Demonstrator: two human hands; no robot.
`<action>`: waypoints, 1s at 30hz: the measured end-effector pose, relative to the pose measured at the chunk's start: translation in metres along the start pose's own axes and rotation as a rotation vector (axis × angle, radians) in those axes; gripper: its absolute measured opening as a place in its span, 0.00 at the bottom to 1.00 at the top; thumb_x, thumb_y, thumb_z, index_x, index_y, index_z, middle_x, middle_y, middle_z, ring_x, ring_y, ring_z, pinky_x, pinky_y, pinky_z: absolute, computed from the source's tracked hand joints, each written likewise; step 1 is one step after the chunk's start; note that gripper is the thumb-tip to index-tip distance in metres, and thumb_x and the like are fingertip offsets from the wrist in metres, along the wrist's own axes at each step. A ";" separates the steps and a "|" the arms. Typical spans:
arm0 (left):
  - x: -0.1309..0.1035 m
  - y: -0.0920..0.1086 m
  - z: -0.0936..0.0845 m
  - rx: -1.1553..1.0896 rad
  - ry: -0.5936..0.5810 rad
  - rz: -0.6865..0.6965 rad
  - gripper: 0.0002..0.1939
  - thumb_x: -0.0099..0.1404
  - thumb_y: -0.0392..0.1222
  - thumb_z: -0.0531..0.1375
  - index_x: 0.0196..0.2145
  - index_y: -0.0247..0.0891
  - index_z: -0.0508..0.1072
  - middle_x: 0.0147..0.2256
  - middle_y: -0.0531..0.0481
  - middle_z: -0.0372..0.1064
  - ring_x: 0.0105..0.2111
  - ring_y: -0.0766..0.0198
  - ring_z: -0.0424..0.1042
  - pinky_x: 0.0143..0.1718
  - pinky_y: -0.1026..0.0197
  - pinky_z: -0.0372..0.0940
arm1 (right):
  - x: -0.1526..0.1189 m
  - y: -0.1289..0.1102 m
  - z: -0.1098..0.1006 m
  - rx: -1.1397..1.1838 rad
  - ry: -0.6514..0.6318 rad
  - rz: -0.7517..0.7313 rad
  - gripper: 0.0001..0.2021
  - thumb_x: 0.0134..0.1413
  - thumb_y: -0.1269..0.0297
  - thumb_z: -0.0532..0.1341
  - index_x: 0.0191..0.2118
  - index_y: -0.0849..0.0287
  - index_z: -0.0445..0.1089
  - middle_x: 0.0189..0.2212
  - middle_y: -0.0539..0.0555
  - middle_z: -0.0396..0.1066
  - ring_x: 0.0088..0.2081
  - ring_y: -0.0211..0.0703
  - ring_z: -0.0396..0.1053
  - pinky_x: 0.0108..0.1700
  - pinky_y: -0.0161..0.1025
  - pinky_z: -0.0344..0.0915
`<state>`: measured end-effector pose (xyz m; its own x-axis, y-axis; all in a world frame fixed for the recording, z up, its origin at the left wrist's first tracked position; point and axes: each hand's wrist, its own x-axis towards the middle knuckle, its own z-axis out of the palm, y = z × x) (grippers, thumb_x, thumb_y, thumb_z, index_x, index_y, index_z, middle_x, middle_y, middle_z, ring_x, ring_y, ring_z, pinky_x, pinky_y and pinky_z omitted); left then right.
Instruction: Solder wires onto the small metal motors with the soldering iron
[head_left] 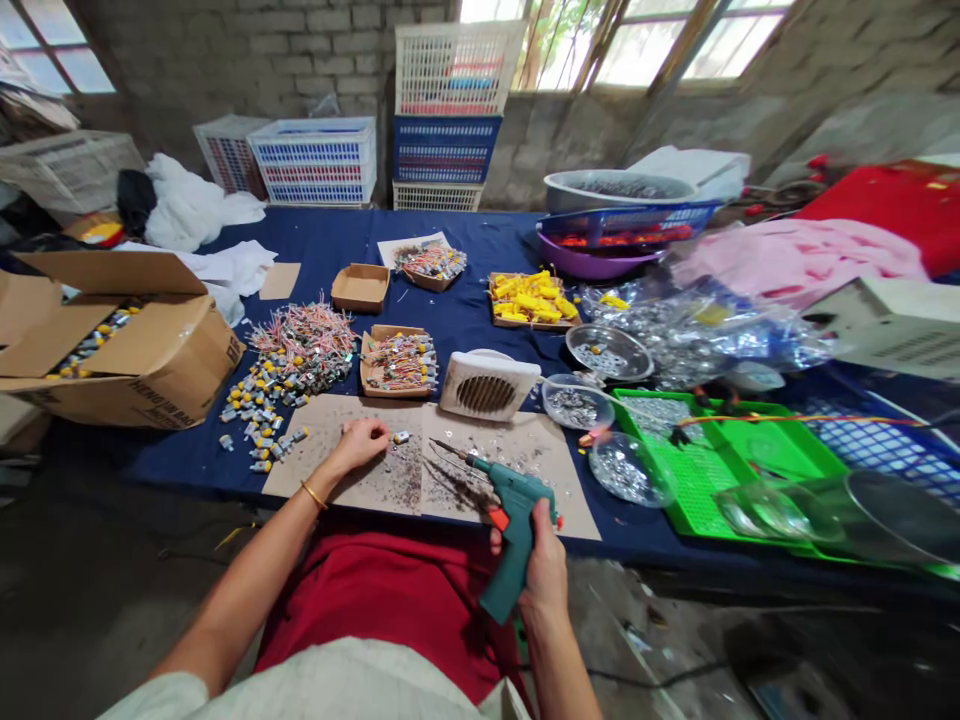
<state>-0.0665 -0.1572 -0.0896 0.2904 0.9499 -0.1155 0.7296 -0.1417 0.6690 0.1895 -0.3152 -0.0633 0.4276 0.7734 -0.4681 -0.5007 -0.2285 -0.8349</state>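
My right hand (541, 570) is wrapped round the handle of a green soldering gun (517, 500), its thin tip pointing up and left over the stained cardboard sheet (322, 470). My left hand (365, 440) rests low over the same cardboard, fingers curled together; what they pinch, if anything, is too small to make out. Just right of its fingertips lies a small motor with a yellow end (402, 437). Left of the cardboard spreads a pile of similar motors (262, 400), with a heap of wired ones (304, 345) behind.
Behind the cardboard stand a white vented fan box (489, 386) and a carton tray of wired parts (399, 362). Farther back is a tray of yellow parts (534, 298). Bowls of metal pieces (631, 470) and green trays (701, 480) sit right; an open carton (165, 350) stands left.
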 end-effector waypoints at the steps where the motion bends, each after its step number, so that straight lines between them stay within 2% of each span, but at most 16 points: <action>1: -0.002 -0.002 -0.004 0.013 -0.023 0.042 0.14 0.60 0.40 0.56 0.42 0.37 0.75 0.41 0.46 0.74 0.43 0.59 0.70 0.50 0.57 0.59 | 0.000 0.000 -0.002 -0.002 0.005 0.002 0.28 0.46 0.39 0.62 0.31 0.65 0.73 0.22 0.55 0.75 0.15 0.37 0.68 0.16 0.31 0.65; 3: -0.003 -0.004 -0.012 0.077 -0.084 0.134 0.26 0.55 0.42 0.62 0.53 0.40 0.68 0.52 0.44 0.67 0.51 0.55 0.65 0.53 0.55 0.58 | -0.001 0.001 -0.004 0.014 0.014 0.011 0.28 0.46 0.38 0.62 0.31 0.66 0.73 0.20 0.55 0.75 0.15 0.37 0.68 0.17 0.31 0.65; 5: -0.001 -0.003 -0.016 0.198 -0.158 0.161 0.35 0.48 0.45 0.67 0.54 0.43 0.66 0.55 0.43 0.63 0.54 0.51 0.61 0.53 0.52 0.56 | -0.001 0.001 -0.005 0.042 0.015 0.016 0.28 0.46 0.38 0.63 0.32 0.66 0.74 0.20 0.54 0.75 0.15 0.36 0.68 0.17 0.31 0.65; 7: 0.005 0.001 -0.017 0.312 -0.212 0.128 0.26 0.48 0.46 0.68 0.46 0.42 0.70 0.50 0.45 0.66 0.52 0.50 0.62 0.52 0.51 0.56 | -0.001 0.000 -0.006 0.047 0.010 0.013 0.29 0.45 0.38 0.63 0.32 0.66 0.74 0.21 0.54 0.75 0.15 0.36 0.68 0.17 0.30 0.65; 9: 0.011 0.005 -0.015 0.353 -0.238 0.125 0.12 0.54 0.46 0.65 0.35 0.40 0.73 0.43 0.46 0.69 0.48 0.51 0.64 0.49 0.52 0.56 | -0.002 -0.001 -0.006 0.025 0.012 0.013 0.29 0.45 0.38 0.63 0.32 0.66 0.74 0.21 0.55 0.75 0.15 0.37 0.68 0.17 0.31 0.65; 10: 0.013 0.007 -0.014 0.342 -0.236 0.139 0.09 0.56 0.46 0.63 0.32 0.39 0.72 0.41 0.46 0.69 0.47 0.52 0.65 0.49 0.53 0.56 | -0.003 -0.002 -0.006 0.015 0.016 0.015 0.29 0.45 0.38 0.63 0.32 0.66 0.74 0.21 0.55 0.75 0.16 0.37 0.69 0.17 0.31 0.66; 12: 0.013 0.008 -0.011 0.278 -0.199 0.160 0.08 0.59 0.46 0.61 0.29 0.38 0.72 0.37 0.48 0.70 0.43 0.55 0.66 0.46 0.56 0.57 | -0.004 -0.004 -0.007 0.005 0.030 0.024 0.29 0.44 0.37 0.63 0.32 0.66 0.74 0.21 0.56 0.75 0.16 0.38 0.69 0.17 0.32 0.66; 16: 0.005 0.009 -0.007 0.096 -0.107 0.125 0.09 0.62 0.44 0.56 0.33 0.38 0.73 0.32 0.49 0.72 0.33 0.61 0.68 0.36 0.62 0.58 | -0.004 -0.009 -0.009 -0.024 0.037 0.038 0.29 0.44 0.37 0.63 0.30 0.66 0.74 0.20 0.56 0.75 0.15 0.39 0.69 0.17 0.33 0.66; 19: 0.002 0.011 -0.002 0.036 -0.085 0.110 0.11 0.63 0.43 0.55 0.31 0.37 0.76 0.28 0.49 0.72 0.29 0.63 0.66 0.32 0.63 0.56 | -0.002 -0.014 -0.007 -0.048 0.043 0.058 0.29 0.42 0.37 0.64 0.30 0.65 0.73 0.18 0.55 0.74 0.15 0.40 0.69 0.17 0.33 0.66; 22: 0.006 0.015 -0.001 -0.008 -0.115 0.085 0.15 0.62 0.45 0.55 0.26 0.34 0.76 0.21 0.51 0.67 0.24 0.66 0.62 0.28 0.64 0.52 | -0.002 -0.016 -0.005 -0.057 0.057 0.087 0.30 0.40 0.36 0.65 0.31 0.66 0.73 0.18 0.55 0.74 0.15 0.40 0.69 0.17 0.33 0.66; 26: 0.021 0.023 -0.020 -0.146 -0.132 0.033 0.16 0.60 0.45 0.56 0.26 0.31 0.79 0.19 0.53 0.66 0.22 0.68 0.59 0.26 0.65 0.50 | 0.000 -0.017 -0.007 -0.078 0.075 0.096 0.32 0.40 0.34 0.63 0.30 0.66 0.73 0.15 0.54 0.71 0.14 0.40 0.67 0.16 0.33 0.64; 30: 0.059 0.032 -0.055 -0.223 0.034 0.057 0.15 0.57 0.45 0.58 0.28 0.32 0.80 0.22 0.51 0.70 0.24 0.67 0.62 0.27 0.65 0.53 | 0.006 -0.017 -0.015 -0.076 0.067 0.108 0.31 0.39 0.34 0.64 0.27 0.65 0.72 0.15 0.54 0.71 0.16 0.42 0.69 0.17 0.34 0.65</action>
<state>-0.0600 -0.0905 -0.0352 0.3034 0.9515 -0.0500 0.5562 -0.1342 0.8201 0.2116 -0.3159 -0.0565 0.4249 0.7009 -0.5729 -0.4889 -0.3549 -0.7969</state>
